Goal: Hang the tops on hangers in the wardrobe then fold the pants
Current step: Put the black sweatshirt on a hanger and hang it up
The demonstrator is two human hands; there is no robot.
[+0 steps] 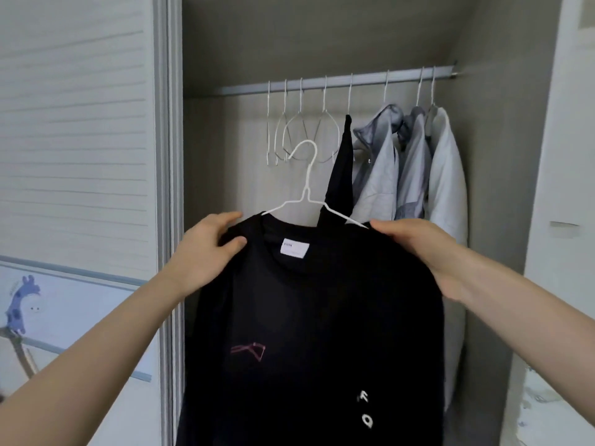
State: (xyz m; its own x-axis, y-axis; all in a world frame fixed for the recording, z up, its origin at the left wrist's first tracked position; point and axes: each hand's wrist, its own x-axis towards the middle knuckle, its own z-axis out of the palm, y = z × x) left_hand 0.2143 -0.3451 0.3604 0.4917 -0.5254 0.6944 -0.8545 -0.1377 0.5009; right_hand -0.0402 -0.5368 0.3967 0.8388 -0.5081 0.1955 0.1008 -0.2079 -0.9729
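A black top [315,317] with a white neck label and a small red print hangs in front of me on a white wire hanger [306,188]. The hanger's hook points up, below the wardrobe rail [338,81] and apart from it. My left hand [206,252] pinches the top's left shoulder between thumb and fingers. My right hand [418,249] grips the right shoulder, where the hanger's arm sticks out of the cloth.
Several empty wire hangers [296,133] hang at the rail's left part. To their right hang a black garment [343,169] and three pale grey and white tops [415,169]. A sliding door [77,156] stands at the left, a white panel [560,220] at the right.
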